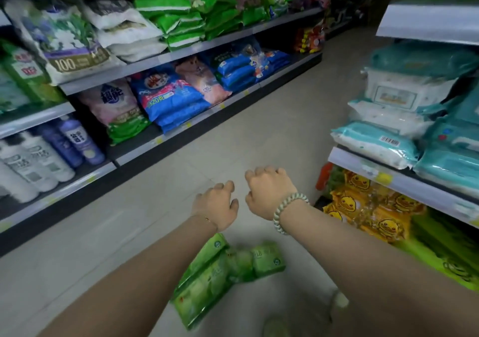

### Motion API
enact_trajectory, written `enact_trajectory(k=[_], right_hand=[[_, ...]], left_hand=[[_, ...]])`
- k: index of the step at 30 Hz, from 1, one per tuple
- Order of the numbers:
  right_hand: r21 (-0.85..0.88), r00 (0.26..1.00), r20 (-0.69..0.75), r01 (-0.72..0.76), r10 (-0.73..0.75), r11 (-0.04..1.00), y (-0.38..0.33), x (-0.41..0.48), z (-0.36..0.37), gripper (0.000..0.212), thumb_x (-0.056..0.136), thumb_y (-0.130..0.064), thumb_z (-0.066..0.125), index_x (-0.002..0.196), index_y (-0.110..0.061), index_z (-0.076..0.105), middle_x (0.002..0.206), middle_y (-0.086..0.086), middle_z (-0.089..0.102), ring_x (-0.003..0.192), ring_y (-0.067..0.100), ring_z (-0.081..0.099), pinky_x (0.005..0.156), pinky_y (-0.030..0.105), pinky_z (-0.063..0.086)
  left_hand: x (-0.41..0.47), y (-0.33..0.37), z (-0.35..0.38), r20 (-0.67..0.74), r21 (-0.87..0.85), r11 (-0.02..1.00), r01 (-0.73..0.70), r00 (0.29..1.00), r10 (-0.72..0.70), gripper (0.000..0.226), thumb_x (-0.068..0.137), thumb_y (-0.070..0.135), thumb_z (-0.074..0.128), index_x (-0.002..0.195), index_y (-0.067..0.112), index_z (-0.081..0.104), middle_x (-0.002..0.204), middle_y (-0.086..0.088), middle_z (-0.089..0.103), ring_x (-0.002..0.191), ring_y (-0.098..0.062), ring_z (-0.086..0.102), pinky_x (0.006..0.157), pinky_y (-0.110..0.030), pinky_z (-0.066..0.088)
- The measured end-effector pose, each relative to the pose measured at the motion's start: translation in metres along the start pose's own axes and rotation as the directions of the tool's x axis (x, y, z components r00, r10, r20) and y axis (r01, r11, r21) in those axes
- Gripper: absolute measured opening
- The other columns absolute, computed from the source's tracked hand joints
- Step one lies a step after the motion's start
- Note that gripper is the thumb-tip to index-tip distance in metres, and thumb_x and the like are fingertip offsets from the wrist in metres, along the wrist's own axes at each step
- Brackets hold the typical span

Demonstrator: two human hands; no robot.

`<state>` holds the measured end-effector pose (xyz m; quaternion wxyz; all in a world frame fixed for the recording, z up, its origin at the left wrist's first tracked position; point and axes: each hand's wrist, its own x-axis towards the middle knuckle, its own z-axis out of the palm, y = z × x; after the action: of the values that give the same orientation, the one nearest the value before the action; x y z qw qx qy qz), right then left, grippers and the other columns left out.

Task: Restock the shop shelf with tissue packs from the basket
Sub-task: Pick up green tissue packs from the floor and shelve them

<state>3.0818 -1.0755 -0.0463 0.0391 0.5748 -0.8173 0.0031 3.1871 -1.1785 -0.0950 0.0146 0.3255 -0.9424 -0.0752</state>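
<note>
Tissue packs in green wrap lie low between the two forearms, on the pale floor. Above the packs and apart from them, the left hand hangs palm-down, its fingers loosely curled with nothing in them. Beyond the packs and a little right, the right hand, with a beaded bracelet at its wrist, is likewise loosely curled, holding and touching nothing.

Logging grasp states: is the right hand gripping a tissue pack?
No, the right hand curls round nothing above the floor; the green tissue packs lie lower in view.
</note>
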Motion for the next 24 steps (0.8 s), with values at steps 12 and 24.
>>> enact_trajectory(k=[12,24], right_hand=[[0.019,0.960,0.252,0.122,-0.123,0.992,-0.049,0.024,0.115,0.035,0.089,-0.030,0.047,0.120,-0.012,0.045,0.116,0.008,0.055,0.107,0.026,0.050,0.089,0.039,0.036],[0.129,0.868,0.446,0.181,-0.220,0.975,-0.073,0.046,0.230,0.036,0.093,-0.027,0.042,0.124,-0.011,0.043,0.123,0.010,0.052,0.111,0.027,0.048,0.095,0.042,0.035]], left_hand=[[-0.031,-0.075,0.113,0.239,-0.112,0.948,0.297,0.934,-0.264,0.035,0.097,0.039,0.038,0.127,0.021,0.040,0.126,-0.002,0.053,0.111,-0.025,0.055,0.089,-0.039,0.046],[-0.048,-0.144,0.226,0.416,-0.174,0.744,0.645,0.733,-0.538,0.035,0.097,0.038,0.041,0.125,0.018,0.044,0.125,-0.005,0.055,0.108,-0.025,0.057,0.088,-0.040,0.050]])
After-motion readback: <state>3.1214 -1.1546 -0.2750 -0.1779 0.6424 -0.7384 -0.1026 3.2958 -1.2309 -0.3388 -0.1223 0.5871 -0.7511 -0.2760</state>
